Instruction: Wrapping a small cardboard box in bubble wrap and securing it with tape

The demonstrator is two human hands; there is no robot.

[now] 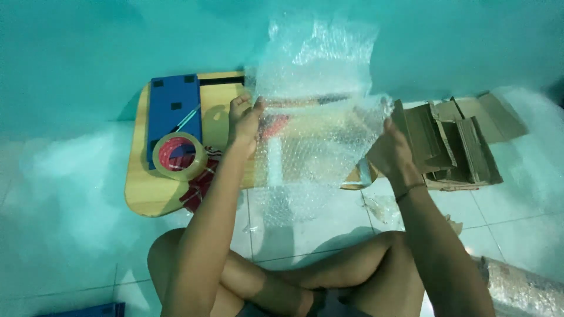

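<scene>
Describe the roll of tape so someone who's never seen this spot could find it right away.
Start at the low wooden table on the tiled floor. On its left part lies a flat blue plastic panel; the clear tape roll with a red core rests at the panel's near end. It is the only ring-shaped thing there.

I'm sitting cross-legged on a white tiled floor at home, facing a teal painted wall across the top of the frame. A low wooden lap table stands left of centre, flattened brown cardboard boxes lie right.
</scene>
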